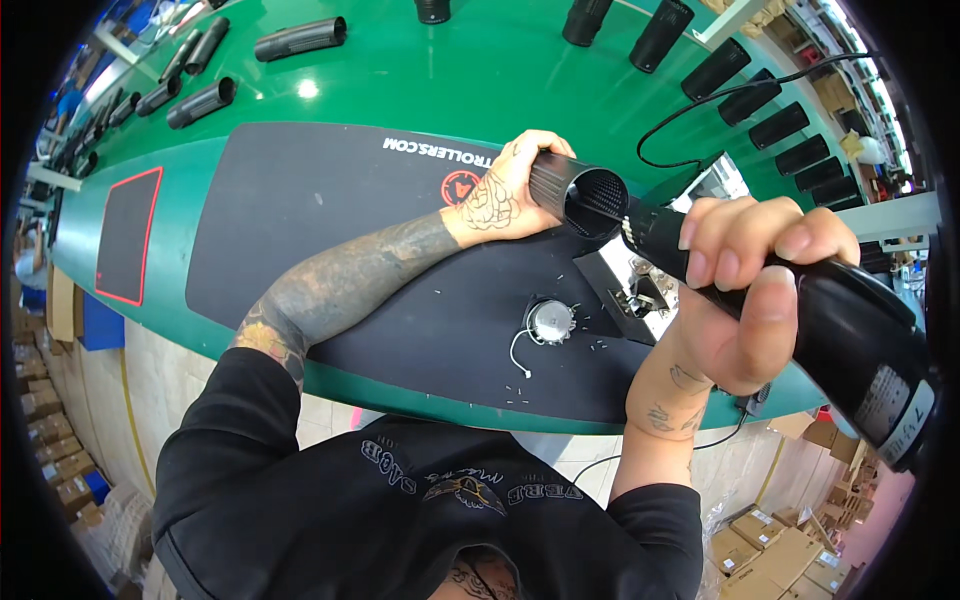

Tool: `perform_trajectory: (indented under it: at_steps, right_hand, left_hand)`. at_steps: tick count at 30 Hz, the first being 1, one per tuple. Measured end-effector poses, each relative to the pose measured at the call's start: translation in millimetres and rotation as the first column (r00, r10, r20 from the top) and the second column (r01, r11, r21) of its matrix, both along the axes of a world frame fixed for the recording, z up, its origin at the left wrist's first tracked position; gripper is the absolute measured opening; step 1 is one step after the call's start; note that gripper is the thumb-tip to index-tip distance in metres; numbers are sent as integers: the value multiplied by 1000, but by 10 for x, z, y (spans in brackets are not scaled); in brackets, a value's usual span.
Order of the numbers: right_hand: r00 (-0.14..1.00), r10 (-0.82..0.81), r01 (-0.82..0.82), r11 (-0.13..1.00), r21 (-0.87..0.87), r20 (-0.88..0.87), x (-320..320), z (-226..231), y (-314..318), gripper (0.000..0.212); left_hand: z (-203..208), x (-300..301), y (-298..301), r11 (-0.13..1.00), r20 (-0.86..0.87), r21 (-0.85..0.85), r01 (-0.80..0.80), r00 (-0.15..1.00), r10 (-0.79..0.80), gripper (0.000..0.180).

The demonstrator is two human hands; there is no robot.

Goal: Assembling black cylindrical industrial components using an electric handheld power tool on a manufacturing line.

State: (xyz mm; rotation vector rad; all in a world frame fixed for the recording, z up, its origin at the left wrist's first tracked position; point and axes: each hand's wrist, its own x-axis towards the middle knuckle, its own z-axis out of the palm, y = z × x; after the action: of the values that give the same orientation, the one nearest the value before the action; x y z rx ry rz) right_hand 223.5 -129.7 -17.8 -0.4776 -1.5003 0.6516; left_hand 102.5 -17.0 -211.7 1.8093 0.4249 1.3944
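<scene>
Two black things are gripped — a tube (548,178) in the left hand (508,192), a power tool (865,325) in the right hand (738,242) — its nose near the tube's open end.

You're working in bright light, with a white glare spot (307,89) on the green worktop (480,85); your fisheye view curves straight edges, blackens the corners and softens the distant cartons (68,460).

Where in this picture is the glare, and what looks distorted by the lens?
Head view: a bright spot on the green table; head view: its near edge bows, corners are black, and the right hand, probably nearer, looks larger than the left hand.
</scene>
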Motion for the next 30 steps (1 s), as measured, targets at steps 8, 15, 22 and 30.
perform_trajectory:
  at_steps: [8,15,22,30]
  right_hand:
    - [997,-13,9,998,-59,-75,52,7,-39,23]
    - [982,41,-21,994,107,-185,448,537,-566,34]
    - [993,-22,33,996,-89,115,459,576,-728,39]
    - [979,145,-174,962,-211,-145,497,557,-574,41]
  left_hand:
    - [86,-31,-34,995,-102,52,-79,991,84,58]
    - [245,-1160,1153,592,-565,708,-386,194,802,51]
    - [-89,-1701,1437,599,-742,640,-482,-184,645,49]
    - [481,-1255,1094,606,-612,690,-396,127,780,52]
